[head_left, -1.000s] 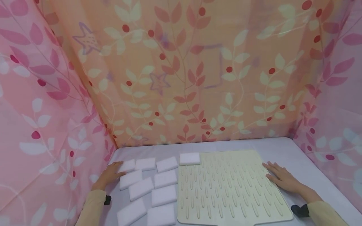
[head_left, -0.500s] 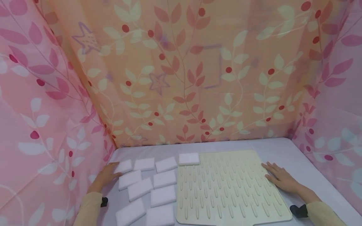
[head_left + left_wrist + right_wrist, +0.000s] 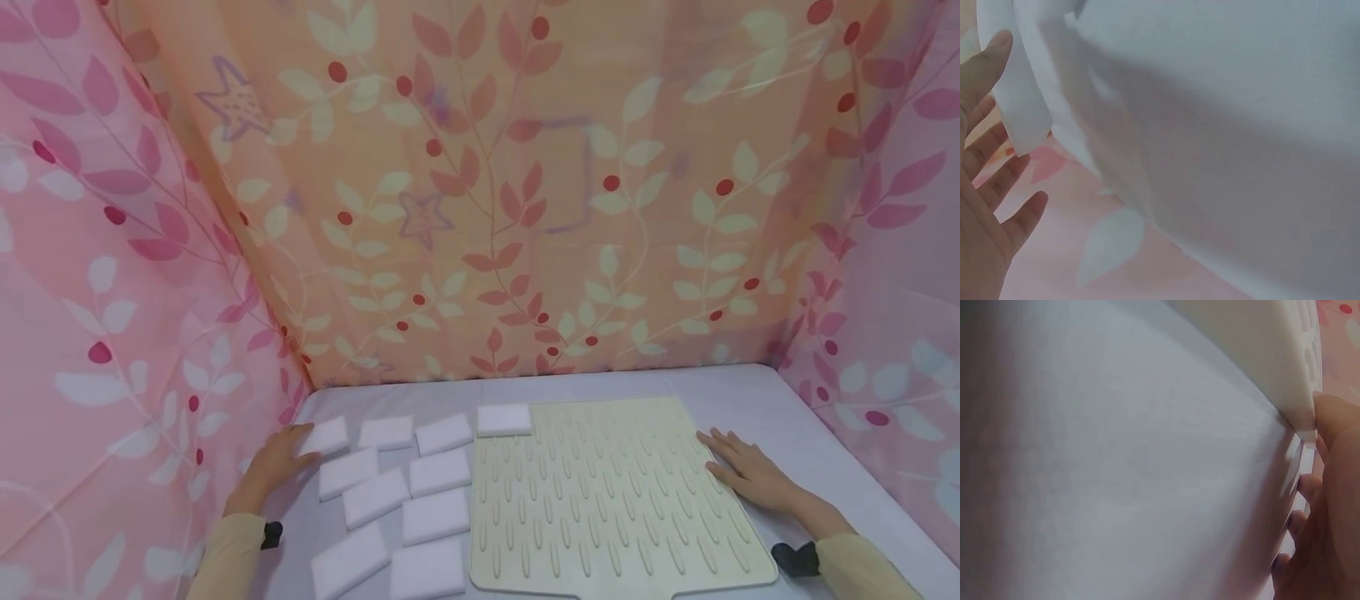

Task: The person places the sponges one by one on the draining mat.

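The left hand (image 3: 276, 461) lies flat on the bench (image 3: 757, 400), its fingers (image 3: 997, 172) straight and a little spread, and the fingertips touch the near-left edge of the farthest white sponge (image 3: 326, 436) in the group; they do not curl around it. It seems the hand rests there to steady or slide this sponge, not to lift it. Just beyond and to the right of these fingers lie the other white sponges (image 3: 435, 517), about nine flat blocks in loose rows, some touching each other. The right hand (image 3: 750, 475) is well apart on the other side. Its fingers are also straight and slightly spread, and they press on the right edge of the cream drying mat (image 3: 607, 500), probably to keep the mat from sliding on the smooth cloth. The right wrist view shows the mat edge against the fingertips. The mat is ribbed and lies flat between the two hands. One single sponge (image 3: 504, 420) already sits on the far-left corner of the mat, far from the right fingers and nearer to the left ones. Around the bench hangs a floral curtain (image 3: 480, 192) on three sides, close behind the left hand. Nothing stands between the left fingers and the sponges; only the rows themselves lie between this hand and the mat.
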Demonstrator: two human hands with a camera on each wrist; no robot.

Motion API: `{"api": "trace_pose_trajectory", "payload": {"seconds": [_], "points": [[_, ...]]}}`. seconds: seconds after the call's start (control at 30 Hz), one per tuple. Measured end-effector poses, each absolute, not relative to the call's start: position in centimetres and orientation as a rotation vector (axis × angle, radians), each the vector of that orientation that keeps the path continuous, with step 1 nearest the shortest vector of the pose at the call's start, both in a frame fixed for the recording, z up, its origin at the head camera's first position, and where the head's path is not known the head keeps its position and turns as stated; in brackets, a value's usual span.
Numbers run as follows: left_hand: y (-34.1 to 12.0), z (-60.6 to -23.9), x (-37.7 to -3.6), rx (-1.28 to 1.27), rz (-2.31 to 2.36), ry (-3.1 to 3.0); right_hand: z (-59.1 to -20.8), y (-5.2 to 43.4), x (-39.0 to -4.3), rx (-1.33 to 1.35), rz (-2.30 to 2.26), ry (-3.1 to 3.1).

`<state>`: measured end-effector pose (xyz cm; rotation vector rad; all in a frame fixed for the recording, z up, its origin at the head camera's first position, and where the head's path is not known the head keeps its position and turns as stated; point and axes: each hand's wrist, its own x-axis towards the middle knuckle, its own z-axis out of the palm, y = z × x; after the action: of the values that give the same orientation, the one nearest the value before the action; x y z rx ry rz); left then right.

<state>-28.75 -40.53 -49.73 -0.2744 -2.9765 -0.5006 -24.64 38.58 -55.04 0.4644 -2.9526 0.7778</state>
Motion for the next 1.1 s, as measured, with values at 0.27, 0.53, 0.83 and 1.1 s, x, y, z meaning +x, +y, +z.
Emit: {"api": "trace_pose_trajectory", "payload": {"seconds": [0.27, 0.53, 0.83, 1.1], "points": [[-39.7, -49.0, -28.9, -0.297, -0.455, -2.962, -55.1, 38.7, -24.6, 0.46, 0.784, -2.976], [-38.4, -48.3, -28.8, -0.34, -0.425, -2.908, -55.0, 38.7, -24.8, 0.457, 0.788, -2.989], [-36.8, -47.7, -28.8, -0.396, -0.418, -2.868, -55.2, 38.8, -24.8, 0.458, 0.792, -2.988], [-35.5, -47.8, -29.2, -0.458, -0.422, -2.853, -55.0, 38.7, -24.7, 0.457, 0.79, -2.981]]}}
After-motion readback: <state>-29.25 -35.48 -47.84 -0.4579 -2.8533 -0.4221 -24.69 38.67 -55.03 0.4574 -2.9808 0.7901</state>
